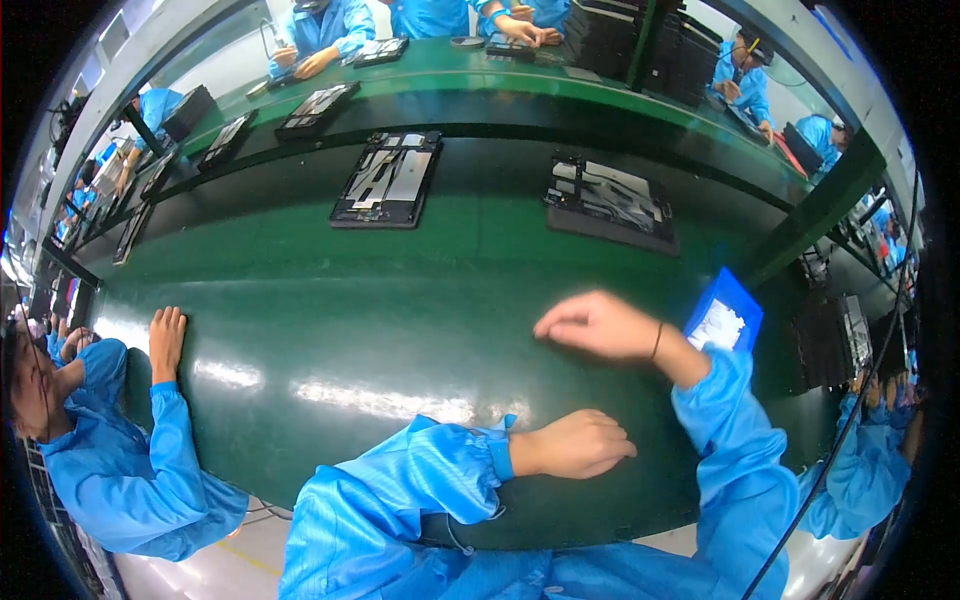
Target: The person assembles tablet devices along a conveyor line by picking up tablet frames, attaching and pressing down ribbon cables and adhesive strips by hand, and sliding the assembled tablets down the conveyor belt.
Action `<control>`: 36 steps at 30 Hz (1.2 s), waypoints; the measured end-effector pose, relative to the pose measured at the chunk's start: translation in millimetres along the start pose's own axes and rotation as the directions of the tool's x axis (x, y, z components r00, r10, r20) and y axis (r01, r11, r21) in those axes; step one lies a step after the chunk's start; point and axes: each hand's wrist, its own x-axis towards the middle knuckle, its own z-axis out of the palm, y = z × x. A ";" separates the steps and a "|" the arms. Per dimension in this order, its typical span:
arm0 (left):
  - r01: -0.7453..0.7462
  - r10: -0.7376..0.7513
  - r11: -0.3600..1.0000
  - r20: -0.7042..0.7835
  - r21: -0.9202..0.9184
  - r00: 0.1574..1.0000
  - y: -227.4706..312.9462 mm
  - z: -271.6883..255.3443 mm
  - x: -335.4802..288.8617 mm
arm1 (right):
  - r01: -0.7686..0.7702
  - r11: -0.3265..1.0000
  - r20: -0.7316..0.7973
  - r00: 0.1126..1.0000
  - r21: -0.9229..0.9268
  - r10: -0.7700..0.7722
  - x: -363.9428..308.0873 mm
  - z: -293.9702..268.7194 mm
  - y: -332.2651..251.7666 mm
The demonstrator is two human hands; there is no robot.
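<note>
My left hand (578, 443) rests on the green tabletop (400, 330) near its front edge, palm down. Its fingers are loosely curled together, and nothing shows in them. Above the same surface, a little farther off, my right hand (605, 325) points left, slightly blurred. The fingers are loosely bent with the thumb below them, and no object is visible there. Closest to the right hand is a blue tray (748, 300) holding small white pieces. Beyond the hands lie two opened tablet-like devices, a left one (385, 180) and a right one (612, 203), their inner parts facing up.
A co-worker (130, 440) in blue sits at the left, one hand on the table. More opened devices (315, 108) lie along the raised ledge. Green posts (830, 200) stand at the right, near stacked dark devices (835, 340). A black cable (850, 420) hangs across the right side.
</note>
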 end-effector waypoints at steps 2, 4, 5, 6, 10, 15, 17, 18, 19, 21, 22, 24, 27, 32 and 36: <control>0.021 -0.021 1.000 -0.006 -0.001 1.000 -2.0 -1.8 -4.4 | 0.070 0.973 -0.060 0.995 -0.220 -0.085 23.5 -34.2 1.7; 0.021 -0.022 0.999 -0.006 -0.043 1.000 -3.0 0.1 -4.1 | 0.044 0.867 -0.179 0.972 -0.497 -0.152 40.1 -76.7 7.0; 0.011 -0.011 0.999 -0.010 -0.038 1.000 -4.1 0.7 -5.0 | 0.000 0.793 -0.246 0.951 -0.609 -0.189 50.2 -97.3 17.5; 0.032 -0.032 0.998 -0.005 -0.056 0.999 -5.0 1.7 -7.3 | -0.084 0.806 -0.332 0.932 -0.586 -0.144 61.0 -115.1 30.7; 0.037 -0.039 0.994 -0.011 -0.107 0.999 -5.2 9.4 -1.9 | -0.457 0.752 -0.616 0.783 -0.476 0.087 75.7 -185.2 105.3; 0.056 -0.058 0.991 -0.014 -0.123 0.998 -5.5 8.9 -6.0 | -0.681 0.501 -0.674 0.701 -0.534 0.233 100.2 -207.2 154.7; 0.112 -0.124 0.971 -0.044 -0.211 0.991 -3.5 11.9 -7.1 | -0.726 0.446 -0.624 0.683 -0.524 0.379 105.4 -206.9 163.3; 0.091 -0.110 0.969 -0.070 -0.231 0.991 -3.1 13.2 -6.1 | -0.722 0.446 -0.622 0.687 -0.528 0.376 106.9 -212.4 160.5; 0.088 -0.108 0.969 -0.073 -0.230 0.991 -5.4 13.6 -3.8 | -0.675 0.483 -0.565 0.735 -0.558 0.374 104.9 -221.9 156.3; 0.101 -0.111 0.973 -0.039 -0.208 0.993 -5.6 9.6 -6.0 | -0.607 0.539 -0.482 0.794 -0.584 0.371 113.0 -211.2 146.8; 0.117 -0.128 0.971 -0.041 -0.206 0.991 -6.7 8.9 -10.0 | -0.595 0.633 -0.502 0.791 -0.495 0.351 116.4 -197.0 143.8; 0.166 -0.173 0.956 -0.008 -0.242 0.985 -8.6 12.4 -8.2 | -0.565 0.726 -0.537 0.782 -0.393 0.317 109.6 -188.5 141.8; 0.171 -0.178 0.956 -0.008 -0.239 0.984 -9.9 15.5 -7.3 | -0.558 0.740 -0.425 0.813 -0.375 0.398 101.2 -186.9 134.7; 0.182 -0.194 0.944 -0.017 -0.275 0.981 -9.4 7.3 -3.9 | -0.575 0.734 -0.401 0.806 -0.361 0.435 106.6 -177.9 101.8; 0.173 -0.195 0.936 -0.043 -0.307 0.980 -10.7 5.1 0.6 | -0.450 0.835 -0.287 0.885 -0.317 0.368 100.6 -187.8 67.7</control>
